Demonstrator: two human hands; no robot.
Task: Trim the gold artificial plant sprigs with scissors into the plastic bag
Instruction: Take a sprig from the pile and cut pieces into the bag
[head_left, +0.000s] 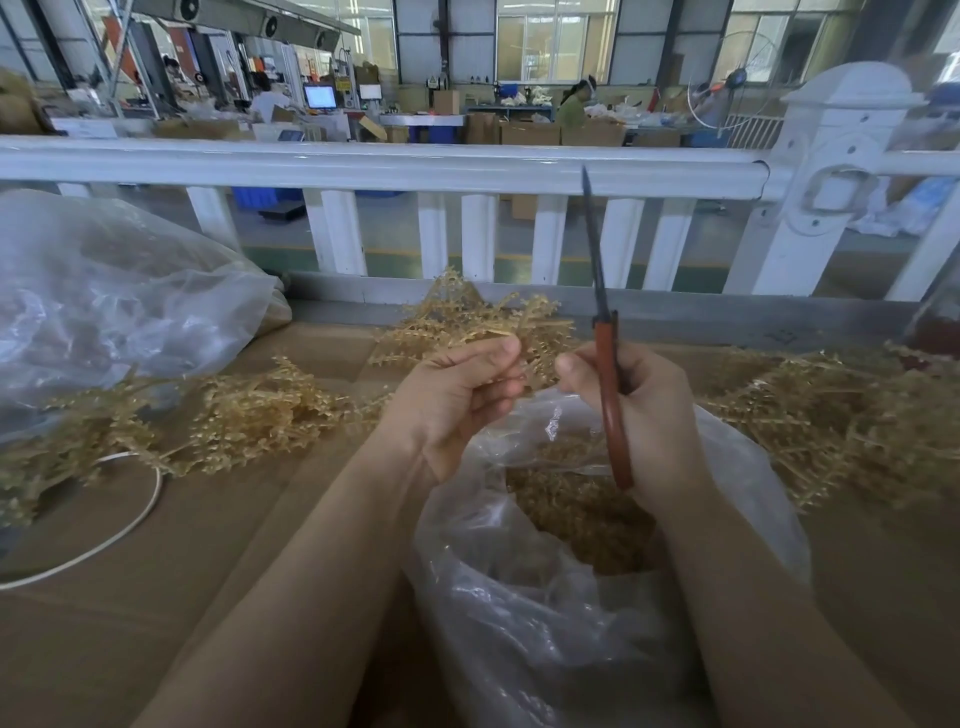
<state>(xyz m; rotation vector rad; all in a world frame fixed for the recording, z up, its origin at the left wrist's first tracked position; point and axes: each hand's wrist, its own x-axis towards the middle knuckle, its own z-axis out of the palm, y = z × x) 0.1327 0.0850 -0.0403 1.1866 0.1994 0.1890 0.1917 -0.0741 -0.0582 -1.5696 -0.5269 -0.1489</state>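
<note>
Your left hand (457, 395) is pinching a gold sprig (483, 322) above the open plastic bag (519, 597); your right hand (639, 410) is gripping closed scissors (605, 358), blades up. The sprig likely feels light and springy, so hold its stem.

Single head-worn view, forward and down, close over the hands (545, 395), workshop beyond.
</note>
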